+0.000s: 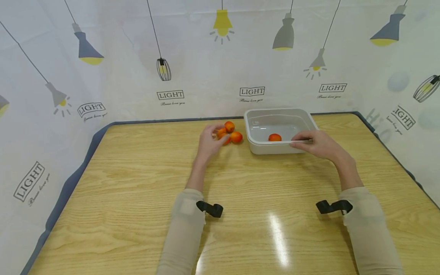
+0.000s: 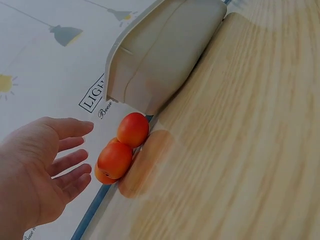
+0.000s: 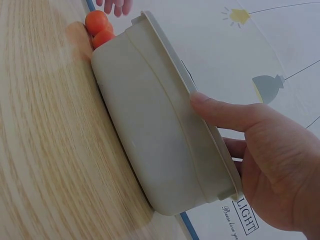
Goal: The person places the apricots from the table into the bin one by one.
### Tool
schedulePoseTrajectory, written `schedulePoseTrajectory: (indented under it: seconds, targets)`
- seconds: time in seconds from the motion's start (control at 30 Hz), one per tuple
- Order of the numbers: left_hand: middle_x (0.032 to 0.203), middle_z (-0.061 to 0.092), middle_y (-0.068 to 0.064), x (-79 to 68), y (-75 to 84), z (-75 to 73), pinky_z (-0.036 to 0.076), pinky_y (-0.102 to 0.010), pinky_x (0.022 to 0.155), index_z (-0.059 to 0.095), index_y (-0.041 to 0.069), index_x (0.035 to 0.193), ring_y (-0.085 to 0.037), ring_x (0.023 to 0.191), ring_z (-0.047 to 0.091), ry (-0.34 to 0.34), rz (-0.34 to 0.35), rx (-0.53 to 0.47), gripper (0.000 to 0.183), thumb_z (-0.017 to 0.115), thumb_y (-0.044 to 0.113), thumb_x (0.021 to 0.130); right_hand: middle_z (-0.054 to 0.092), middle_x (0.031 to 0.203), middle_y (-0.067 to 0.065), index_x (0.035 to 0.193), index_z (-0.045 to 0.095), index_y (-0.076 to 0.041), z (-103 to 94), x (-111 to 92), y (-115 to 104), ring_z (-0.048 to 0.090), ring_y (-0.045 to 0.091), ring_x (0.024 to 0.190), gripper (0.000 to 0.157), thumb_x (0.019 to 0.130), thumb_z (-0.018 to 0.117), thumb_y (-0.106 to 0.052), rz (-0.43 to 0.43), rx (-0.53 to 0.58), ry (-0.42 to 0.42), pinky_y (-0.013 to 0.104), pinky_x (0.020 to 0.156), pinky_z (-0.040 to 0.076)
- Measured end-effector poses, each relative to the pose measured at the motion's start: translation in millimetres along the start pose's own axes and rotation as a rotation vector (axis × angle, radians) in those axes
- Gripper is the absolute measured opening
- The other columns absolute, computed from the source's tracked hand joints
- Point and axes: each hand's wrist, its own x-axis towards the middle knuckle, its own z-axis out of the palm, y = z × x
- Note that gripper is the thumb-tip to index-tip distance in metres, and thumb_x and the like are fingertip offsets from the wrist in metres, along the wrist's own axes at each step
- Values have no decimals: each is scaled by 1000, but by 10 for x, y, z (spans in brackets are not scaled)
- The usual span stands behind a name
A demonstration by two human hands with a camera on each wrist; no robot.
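A cluster of several orange-red tomatoes [image 1: 236,137] sits on the table, left of a white plastic box [image 1: 271,149]. My left hand [image 1: 209,142] is at the left side of this cluster. Its fingers and thumb are spread and loosely bent; in the left wrist view a gap shows between this hand [image 2: 42,170] and the tomatoes [image 2: 115,160]. One more tomato [image 1: 275,137] lies inside the box near its front wall. With the thumb outside and fingers inside, my right hand [image 3: 270,155] pinches the box's rim at its front right.
The wooden table [image 1: 254,191] ends at a dark blue edge against a white wall cloth [image 1: 203,76] printed with lamps. The box stands close to that back edge. Each sleeved forearm wears a black strap [image 1: 209,209].
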Motion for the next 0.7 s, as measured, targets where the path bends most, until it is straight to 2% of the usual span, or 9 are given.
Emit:
schedulePoseTrajectory:
  seconds: [0.27, 0.43, 0.57, 0.7]
  targets:
    - [119, 52, -13, -3, -38, 6, 43, -37, 90, 60, 1, 115, -28, 108, 47, -5, 8, 64, 38, 69, 14, 80, 64, 101, 3, 105, 66, -16, -10, -12, -15, 55, 19, 88, 39, 84, 58, -48, 10, -9, -1, 39, 78, 45]
    - [118, 51, -11, -21, -46, 21, 43, -37, 90, 61, 2, 115, -26, 107, 47, -21, -27, 80, 37, 68, 13, 81, 64, 101, 3, 106, 66, -16, -11, -13, -6, 55, 20, 88, 39, 84, 59, -48, 6, -12, 0, 40, 78, 45]
    - [120, 49, -10, -32, -54, 30, 40, -35, 95, 62, 4, 115, -24, 109, 46, -34, -55, 91, 36, 69, 13, 81, 64, 101, 3, 105, 66, -16, -10, -8, 0, 55, 20, 89, 38, 85, 59, -47, 4, -15, 3, 41, 79, 46]
    - [119, 49, -10, -38, -63, 39, 38, -36, 97, 62, 4, 114, -24, 110, 45, -43, -59, 98, 35, 69, 10, 80, 64, 102, 2, 105, 66, -17, -11, -5, -6, 56, 20, 91, 38, 85, 59, -47, 6, -4, 2, 41, 79, 46]
